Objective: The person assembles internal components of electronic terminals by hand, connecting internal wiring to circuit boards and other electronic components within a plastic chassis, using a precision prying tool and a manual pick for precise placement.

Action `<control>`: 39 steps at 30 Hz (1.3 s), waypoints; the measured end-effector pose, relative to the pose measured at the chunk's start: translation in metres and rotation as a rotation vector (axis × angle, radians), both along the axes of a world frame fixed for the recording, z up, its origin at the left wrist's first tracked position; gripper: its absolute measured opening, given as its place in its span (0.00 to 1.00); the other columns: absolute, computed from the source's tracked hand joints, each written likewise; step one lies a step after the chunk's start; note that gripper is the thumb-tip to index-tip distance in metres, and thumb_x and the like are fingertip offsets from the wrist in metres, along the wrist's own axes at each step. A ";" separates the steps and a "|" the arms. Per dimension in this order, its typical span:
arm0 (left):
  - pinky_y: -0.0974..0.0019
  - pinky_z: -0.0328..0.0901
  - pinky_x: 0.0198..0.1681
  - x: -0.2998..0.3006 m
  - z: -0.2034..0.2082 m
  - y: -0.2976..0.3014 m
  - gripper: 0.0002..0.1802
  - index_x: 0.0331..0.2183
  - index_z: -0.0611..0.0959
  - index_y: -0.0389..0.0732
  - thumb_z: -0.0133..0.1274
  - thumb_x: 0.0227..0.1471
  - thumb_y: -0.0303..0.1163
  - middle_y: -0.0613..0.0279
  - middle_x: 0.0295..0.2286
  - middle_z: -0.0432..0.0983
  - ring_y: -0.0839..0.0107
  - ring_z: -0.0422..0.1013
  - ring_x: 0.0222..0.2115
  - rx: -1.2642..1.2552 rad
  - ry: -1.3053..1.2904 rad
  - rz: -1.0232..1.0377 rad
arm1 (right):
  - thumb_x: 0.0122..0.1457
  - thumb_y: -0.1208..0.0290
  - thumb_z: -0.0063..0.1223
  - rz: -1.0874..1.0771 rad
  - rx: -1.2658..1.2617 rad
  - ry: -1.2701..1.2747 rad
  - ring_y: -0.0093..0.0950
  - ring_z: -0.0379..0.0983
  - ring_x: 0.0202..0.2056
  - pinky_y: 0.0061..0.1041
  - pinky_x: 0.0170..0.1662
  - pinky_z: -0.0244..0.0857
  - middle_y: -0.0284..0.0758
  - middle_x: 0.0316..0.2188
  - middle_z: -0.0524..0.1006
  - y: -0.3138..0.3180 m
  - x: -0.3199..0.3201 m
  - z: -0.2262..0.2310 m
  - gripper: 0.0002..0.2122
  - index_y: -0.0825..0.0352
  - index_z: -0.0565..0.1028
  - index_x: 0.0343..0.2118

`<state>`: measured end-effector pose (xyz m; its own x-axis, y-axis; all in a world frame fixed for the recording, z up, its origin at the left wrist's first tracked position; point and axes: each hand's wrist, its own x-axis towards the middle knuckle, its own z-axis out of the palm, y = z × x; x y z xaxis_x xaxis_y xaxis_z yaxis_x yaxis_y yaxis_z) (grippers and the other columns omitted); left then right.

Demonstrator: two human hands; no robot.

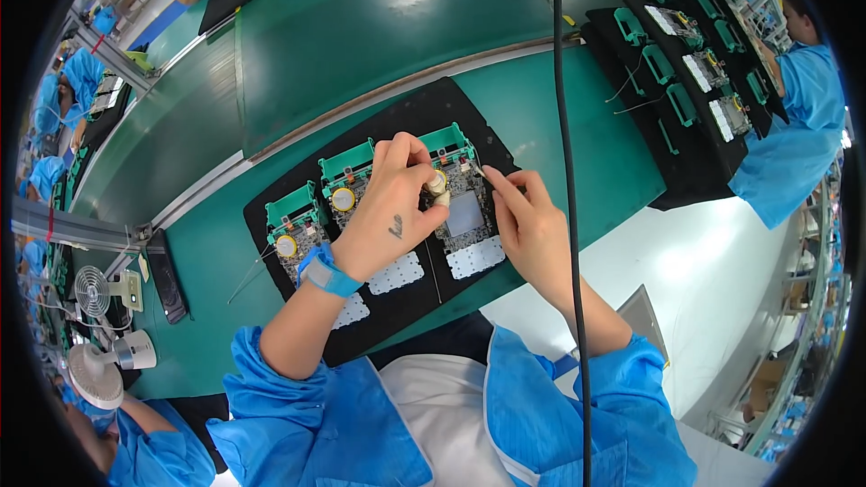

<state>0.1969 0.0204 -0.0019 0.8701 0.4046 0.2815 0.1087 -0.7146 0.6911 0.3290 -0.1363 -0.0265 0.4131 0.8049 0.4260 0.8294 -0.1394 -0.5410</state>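
Three circuit boards with green plastic frames lie side by side on a black mat (492, 140). On the right-hand circuit board (478, 216) are a grey square pad and a white perforated plate. My left hand (383, 207) reaches over the middle circuit board (397, 275), hiding much of it. Its thumb and index finger, in cream finger covers, are closed near the right board's round coin cell; what they pinch is hidden. My right hand (534, 233) is at that board's right edge, fingertips drawn together by a small connector. Any small item in them cannot be made out.
The left circuit board (287, 248) has a coin cell and thin wires. A black cable (566, 153) hangs down beside my right hand. Two fans (95, 374) and a dark flat device (167, 280) stand left. More boards lie on black mats (631, 140) at right, where a co-worker sits.
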 end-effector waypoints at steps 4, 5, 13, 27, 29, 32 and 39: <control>0.62 0.61 0.42 0.001 0.002 -0.003 0.13 0.26 0.76 0.28 0.59 0.33 0.23 0.56 0.35 0.61 0.60 0.60 0.39 0.016 0.026 0.024 | 0.57 0.79 0.50 0.006 -0.018 -0.050 0.29 0.71 0.22 0.28 0.26 0.67 0.38 0.32 0.71 -0.004 -0.002 -0.002 0.19 0.64 0.72 0.53; 0.62 0.61 0.42 0.001 0.002 -0.003 0.13 0.26 0.76 0.28 0.59 0.33 0.24 0.56 0.35 0.61 0.60 0.60 0.38 0.019 0.036 0.035 | 0.57 0.79 0.51 0.014 -0.086 -0.065 0.30 0.72 0.22 0.28 0.25 0.66 0.38 0.29 0.72 -0.007 0.000 -0.001 0.19 0.63 0.71 0.53; 0.60 0.63 0.44 0.004 0.010 -0.009 0.13 0.25 0.77 0.24 0.61 0.33 0.22 0.53 0.35 0.61 0.57 0.60 0.39 -0.009 0.118 0.066 | 0.57 0.77 0.51 0.117 -0.066 -0.013 0.32 0.70 0.15 0.29 0.19 0.64 0.35 0.14 0.72 -0.012 -0.004 0.002 0.22 0.60 0.69 0.57; 0.59 0.63 0.43 0.002 0.008 -0.010 0.14 0.25 0.75 0.24 0.59 0.33 0.22 0.51 0.35 0.61 0.56 0.60 0.39 0.050 0.105 0.076 | 0.53 0.76 0.55 0.146 -0.157 -0.168 0.27 0.66 0.13 0.24 0.18 0.61 0.32 0.16 0.67 -0.006 -0.008 -0.001 0.23 0.59 0.72 0.55; 0.59 0.63 0.43 0.002 0.006 -0.010 0.14 0.25 0.75 0.24 0.60 0.33 0.22 0.51 0.35 0.61 0.56 0.60 0.39 0.051 0.108 0.074 | 0.51 0.77 0.55 0.147 -0.150 -0.252 0.25 0.63 0.12 0.23 0.17 0.59 0.31 0.15 0.64 -0.007 -0.010 -0.003 0.25 0.60 0.71 0.56; 0.58 0.63 0.43 0.004 0.002 -0.010 0.14 0.26 0.75 0.24 0.60 0.33 0.22 0.51 0.36 0.61 0.55 0.60 0.39 0.067 0.087 0.064 | 0.47 0.78 0.53 0.129 -0.233 -0.434 0.23 0.60 0.11 0.23 0.15 0.57 0.29 0.16 0.62 -0.009 -0.017 -0.009 0.29 0.62 0.68 0.58; 0.57 0.62 0.44 -0.003 -0.005 -0.010 0.13 0.26 0.74 0.25 0.59 0.35 0.21 0.50 0.37 0.61 0.54 0.60 0.40 0.113 0.010 0.091 | 0.49 0.78 0.52 0.174 -0.301 -0.480 0.28 0.66 0.13 0.25 0.16 0.62 0.33 0.19 0.68 -0.004 -0.016 -0.007 0.27 0.69 0.66 0.57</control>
